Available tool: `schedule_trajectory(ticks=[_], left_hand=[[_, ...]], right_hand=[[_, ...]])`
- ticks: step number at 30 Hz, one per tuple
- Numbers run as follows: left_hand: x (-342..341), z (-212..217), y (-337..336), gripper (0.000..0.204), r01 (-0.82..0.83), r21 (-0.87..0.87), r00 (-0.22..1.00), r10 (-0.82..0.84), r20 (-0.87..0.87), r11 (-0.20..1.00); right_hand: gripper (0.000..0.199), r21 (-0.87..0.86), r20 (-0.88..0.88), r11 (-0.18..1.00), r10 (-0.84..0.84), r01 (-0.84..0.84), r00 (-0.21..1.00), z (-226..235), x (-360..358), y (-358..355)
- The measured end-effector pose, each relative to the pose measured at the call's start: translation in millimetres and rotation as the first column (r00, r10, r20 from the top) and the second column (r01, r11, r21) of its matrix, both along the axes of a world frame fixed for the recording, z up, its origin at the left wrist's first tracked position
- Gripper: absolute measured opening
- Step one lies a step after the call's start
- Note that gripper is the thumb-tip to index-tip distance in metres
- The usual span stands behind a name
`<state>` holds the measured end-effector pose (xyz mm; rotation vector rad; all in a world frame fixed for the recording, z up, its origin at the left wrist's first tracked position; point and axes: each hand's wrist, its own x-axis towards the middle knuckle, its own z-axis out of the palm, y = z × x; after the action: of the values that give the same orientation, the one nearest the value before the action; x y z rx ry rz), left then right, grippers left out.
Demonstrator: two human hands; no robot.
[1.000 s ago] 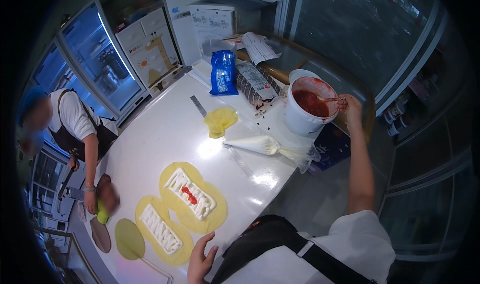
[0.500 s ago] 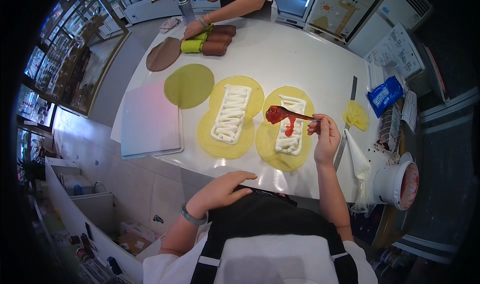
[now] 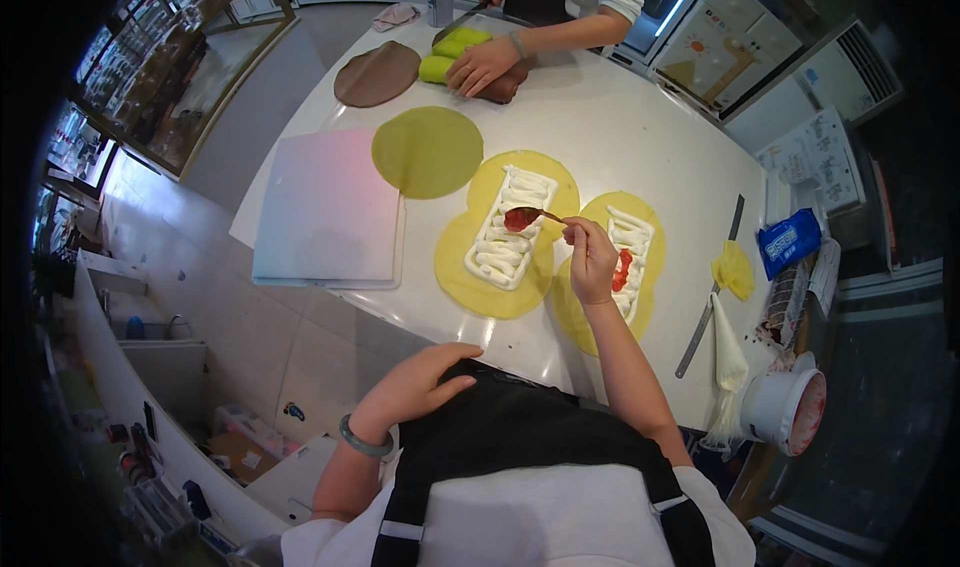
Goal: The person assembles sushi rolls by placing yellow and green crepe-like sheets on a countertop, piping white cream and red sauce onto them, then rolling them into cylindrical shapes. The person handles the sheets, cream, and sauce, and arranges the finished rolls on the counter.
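Note:
My right hand (image 3: 592, 259) is closed on the handle of a spoon (image 3: 545, 214). A lump of red jam (image 3: 519, 219) sits in the spoon's bowl, over the left block of piped white cream (image 3: 495, 259). Beneath that cream lie overlapping round yellow crepes (image 3: 470, 292). To the right, a second pair of yellow crepes (image 3: 575, 312) bears another cream block (image 3: 628, 230) with red jam (image 3: 622, 271) on it; my right hand and forearm partly cover this pair. My left hand (image 3: 420, 387) holds nothing, fingers stretched out, by my black apron at the table's near edge.
Across the table a co-worker's hand (image 3: 486, 64) rests on green and brown rolls, a knife (image 3: 462, 19) in the other. Leftward lie a green crepe (image 3: 428, 152), brown crepe (image 3: 377, 74) and pastel board (image 3: 325, 212). Rightward are a metal ruler (image 3: 694, 339), piping bag (image 3: 730, 357) and white tub (image 3: 772, 407).
My right hand has carried the spoon leftward from the right cream block to the left one. The co-worker's hand has shifted onto the rolls, and the knife has come down beside them.

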<state>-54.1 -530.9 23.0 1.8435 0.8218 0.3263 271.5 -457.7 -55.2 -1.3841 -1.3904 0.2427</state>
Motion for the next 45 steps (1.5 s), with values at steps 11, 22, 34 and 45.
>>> schedule_trajectory(ticks=[11,22,34,45], left_hand=[[-23,0,21,0.042,0.009,0.010,1.000,-0.009,0.001,1.000],[-33,-3,30,0.043,0.051,-0.035,0.999,-0.051,-0.012,0.998],[-33,-5,42,0.042,0.067,-0.006,0.997,-0.067,0.031,0.998],[-34,-7,50,0.042,0.100,-0.009,0.994,-0.099,0.043,0.995]], right_hand=[[0.015,0.082,0.085,0.994,-0.085,0.078,0.993,4,11,32],[0.018,0.109,0.327,0.990,0.053,-0.093,0.944,15,-23,-41],[0.019,0.119,0.357,0.987,0.056,-0.105,0.932,9,-25,-45],[0.022,0.129,0.366,0.988,0.027,-0.080,0.930,6,-27,-49]])
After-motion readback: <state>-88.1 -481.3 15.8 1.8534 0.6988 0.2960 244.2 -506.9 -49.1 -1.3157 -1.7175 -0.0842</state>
